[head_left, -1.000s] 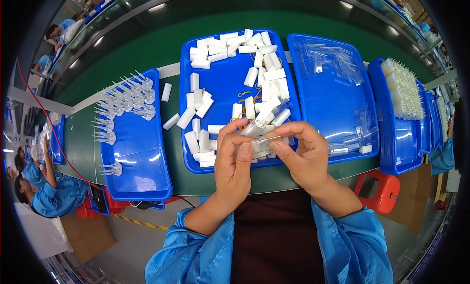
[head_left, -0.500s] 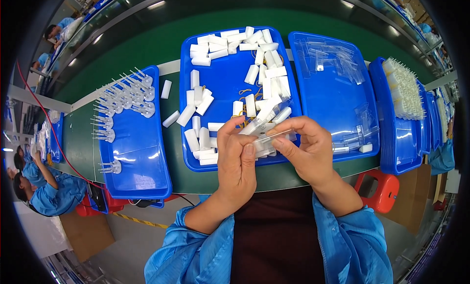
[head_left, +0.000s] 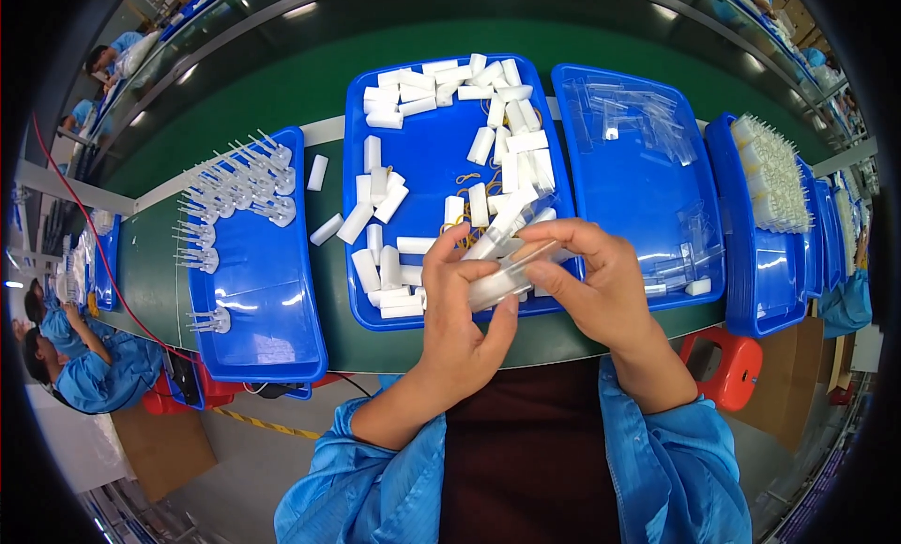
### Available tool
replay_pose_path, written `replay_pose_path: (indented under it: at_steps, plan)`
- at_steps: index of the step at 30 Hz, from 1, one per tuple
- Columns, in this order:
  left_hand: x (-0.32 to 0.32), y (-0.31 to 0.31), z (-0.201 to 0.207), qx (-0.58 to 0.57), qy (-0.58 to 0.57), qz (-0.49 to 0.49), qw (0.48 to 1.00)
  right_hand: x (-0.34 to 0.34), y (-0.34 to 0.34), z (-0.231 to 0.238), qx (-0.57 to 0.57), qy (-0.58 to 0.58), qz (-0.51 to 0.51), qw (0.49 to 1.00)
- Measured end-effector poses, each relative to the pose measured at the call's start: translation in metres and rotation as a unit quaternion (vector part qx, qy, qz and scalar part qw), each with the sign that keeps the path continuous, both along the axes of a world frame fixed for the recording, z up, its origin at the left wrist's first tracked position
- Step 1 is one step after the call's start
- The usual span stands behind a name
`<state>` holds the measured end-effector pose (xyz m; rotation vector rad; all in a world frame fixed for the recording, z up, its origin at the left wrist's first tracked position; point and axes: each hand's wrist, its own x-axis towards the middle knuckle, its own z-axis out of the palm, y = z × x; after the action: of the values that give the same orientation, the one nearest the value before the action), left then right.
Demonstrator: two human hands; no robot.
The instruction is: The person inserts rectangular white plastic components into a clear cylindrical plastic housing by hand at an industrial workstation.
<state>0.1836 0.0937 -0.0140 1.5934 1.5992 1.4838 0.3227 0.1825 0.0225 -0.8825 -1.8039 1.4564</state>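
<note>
My left hand and my right hand meet over the front edge of the middle blue tray. Together they grip a small bundle of clear plastic sleeves with white pieces inside. My left thumb and fingers pinch its left end. The right fingers curl over its right end. Loose white oblong blocks lie scattered in that tray, with a few tan rubber bands among them.
A left blue tray carries clear pieces with thin pins. A right blue tray has clear plastic sleeves. Further right stands a tray of white parts. A red stool stands below. Other people sit at the far left.
Both hands have stayed in place over the tray's front edge. The bundle has tilted a little and the fingers have shifted their grip on it.
</note>
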Motion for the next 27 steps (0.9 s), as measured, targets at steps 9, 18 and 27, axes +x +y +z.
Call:
replay_pose_path:
  at_steps: [9,18,27]
  plan:
    - [0.003,0.0,-0.004,-0.007,-0.012,-0.003,1.0,0.011,0.009,-0.001,0.106,-0.033,0.033,0.993]
    - [0.01,0.001,-0.008,0.066,-0.018,0.005,0.998,-0.003,-0.003,-0.009,0.104,-0.038,-0.008,0.994]
    - [0.008,-0.004,0.007,0.063,-0.189,-0.085,0.976,0.003,0.007,0.005,0.161,-0.07,0.043,0.984]
